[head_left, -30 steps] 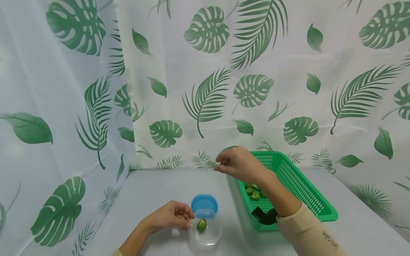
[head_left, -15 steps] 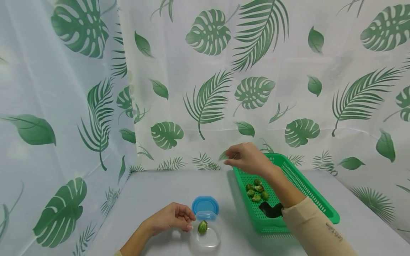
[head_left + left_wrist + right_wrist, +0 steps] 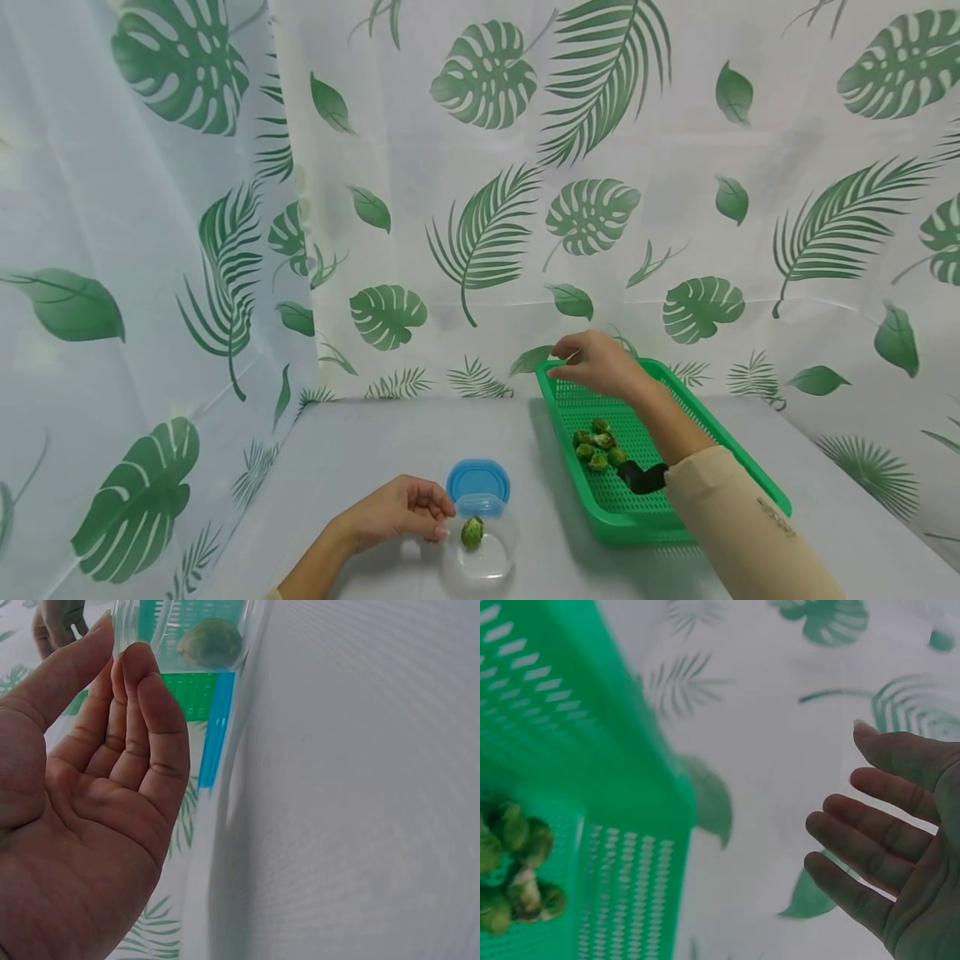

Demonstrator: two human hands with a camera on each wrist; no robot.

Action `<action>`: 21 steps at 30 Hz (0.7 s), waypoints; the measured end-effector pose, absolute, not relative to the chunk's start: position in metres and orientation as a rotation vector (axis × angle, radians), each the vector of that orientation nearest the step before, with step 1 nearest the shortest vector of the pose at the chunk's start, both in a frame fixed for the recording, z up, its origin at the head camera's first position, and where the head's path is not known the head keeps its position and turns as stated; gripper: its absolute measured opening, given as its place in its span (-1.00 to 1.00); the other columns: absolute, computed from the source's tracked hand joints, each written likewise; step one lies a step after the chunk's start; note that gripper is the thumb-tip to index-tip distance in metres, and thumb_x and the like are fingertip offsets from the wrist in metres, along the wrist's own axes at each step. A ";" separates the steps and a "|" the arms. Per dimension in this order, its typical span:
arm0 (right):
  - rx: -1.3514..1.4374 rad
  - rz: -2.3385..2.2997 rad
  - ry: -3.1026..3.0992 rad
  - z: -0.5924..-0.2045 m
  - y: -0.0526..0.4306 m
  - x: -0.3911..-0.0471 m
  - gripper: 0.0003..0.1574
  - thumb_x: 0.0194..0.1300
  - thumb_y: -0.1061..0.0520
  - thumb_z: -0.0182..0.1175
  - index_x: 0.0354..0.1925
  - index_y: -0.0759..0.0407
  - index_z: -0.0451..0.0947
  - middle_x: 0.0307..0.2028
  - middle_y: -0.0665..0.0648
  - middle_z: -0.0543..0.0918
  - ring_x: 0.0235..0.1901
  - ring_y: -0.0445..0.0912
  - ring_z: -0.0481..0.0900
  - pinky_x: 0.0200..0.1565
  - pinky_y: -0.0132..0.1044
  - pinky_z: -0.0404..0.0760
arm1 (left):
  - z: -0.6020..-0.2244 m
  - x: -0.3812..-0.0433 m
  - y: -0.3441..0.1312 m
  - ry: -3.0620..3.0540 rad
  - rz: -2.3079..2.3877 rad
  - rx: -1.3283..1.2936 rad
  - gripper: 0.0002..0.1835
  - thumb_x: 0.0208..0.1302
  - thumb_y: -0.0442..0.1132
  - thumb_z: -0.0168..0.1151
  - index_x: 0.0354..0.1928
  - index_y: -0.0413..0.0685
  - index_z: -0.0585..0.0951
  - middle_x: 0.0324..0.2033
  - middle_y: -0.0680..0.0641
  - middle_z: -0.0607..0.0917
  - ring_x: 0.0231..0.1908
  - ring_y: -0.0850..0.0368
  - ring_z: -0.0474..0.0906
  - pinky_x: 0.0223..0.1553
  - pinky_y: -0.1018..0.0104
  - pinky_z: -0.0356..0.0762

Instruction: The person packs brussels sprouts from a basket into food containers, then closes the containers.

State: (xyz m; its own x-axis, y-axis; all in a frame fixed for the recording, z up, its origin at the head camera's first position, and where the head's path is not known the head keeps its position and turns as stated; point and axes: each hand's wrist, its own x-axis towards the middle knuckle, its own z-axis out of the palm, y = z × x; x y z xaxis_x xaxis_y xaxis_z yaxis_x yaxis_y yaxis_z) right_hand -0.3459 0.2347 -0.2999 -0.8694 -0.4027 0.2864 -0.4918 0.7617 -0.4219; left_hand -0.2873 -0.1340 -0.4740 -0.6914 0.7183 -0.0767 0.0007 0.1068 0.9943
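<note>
My left hand [image 3: 408,510] is at the left side of a small clear plastic container [image 3: 491,562]. In the left wrist view, its thumb and fingertips pinch the container's rim [image 3: 129,626]. One Brussels sprout [image 3: 472,532] lies inside the container. My right hand [image 3: 596,363] hovers over the far left part of a green perforated basket [image 3: 592,508], fingers apart and loosely bent. Nothing is between its fingers [image 3: 862,851] in the right wrist view. Several Brussels sprouts [image 3: 601,440] lie together in the basket's left side.
A blue lid [image 3: 477,481] lies on the white table [image 3: 390,442] just behind the container. The black wrist strap [image 3: 643,477] of my right arm shows over the basket. Leaf-patterned curtains [image 3: 480,250] stand behind and at the left.
My right hand has moved right and slightly up, over the basket's far end, uncovering more of the sprouts there. My left hand and the container have stayed in place.
</note>
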 end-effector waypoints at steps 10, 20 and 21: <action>0.620 0.815 -2.799 -0.319 0.264 -0.365 -0.54 0.41 0.06 0.36 0.15 0.31 0.67 0.07 0.33 0.72 0.07 0.26 0.70 0.06 0.11 0.70 | -0.472 -0.285 -0.133 1.832 1.633 0.693 -0.56 0.22 -0.34 0.50 0.04 -0.51 0.61 -0.29 0.01 0.74 -0.31 0.23 0.65 -0.20 0.38 0.68; 0.577 0.787 -2.833 -0.341 0.279 -0.379 -0.54 0.41 0.09 0.36 0.13 0.37 0.66 0.05 0.41 0.72 0.06 0.28 0.68 0.04 0.17 0.68 | -0.473 -0.287 -0.135 1.830 1.631 0.701 -0.59 0.22 -0.32 0.51 0.02 -0.44 0.64 -0.28 0.01 0.75 -0.30 0.23 0.66 -0.21 0.38 0.68; 0.567 0.786 -2.842 -0.344 0.280 -0.380 -0.54 0.42 0.08 0.35 0.14 0.37 0.66 0.06 0.41 0.71 0.06 0.28 0.67 0.04 0.17 0.67 | -0.473 -0.287 -0.135 1.831 1.630 0.704 -0.60 0.22 -0.32 0.51 0.02 -0.43 0.65 -0.27 0.00 0.75 -0.30 0.23 0.66 -0.21 0.38 0.68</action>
State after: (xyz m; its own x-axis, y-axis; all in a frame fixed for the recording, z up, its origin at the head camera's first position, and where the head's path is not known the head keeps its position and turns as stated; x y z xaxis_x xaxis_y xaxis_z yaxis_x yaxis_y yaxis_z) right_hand -0.3800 0.2803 -0.3435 -0.9195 -0.3194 0.2293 -0.3918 0.7927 -0.4670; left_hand -0.2875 -0.1350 -0.4729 -0.6911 0.7186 -0.0768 0.0068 0.1127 0.9936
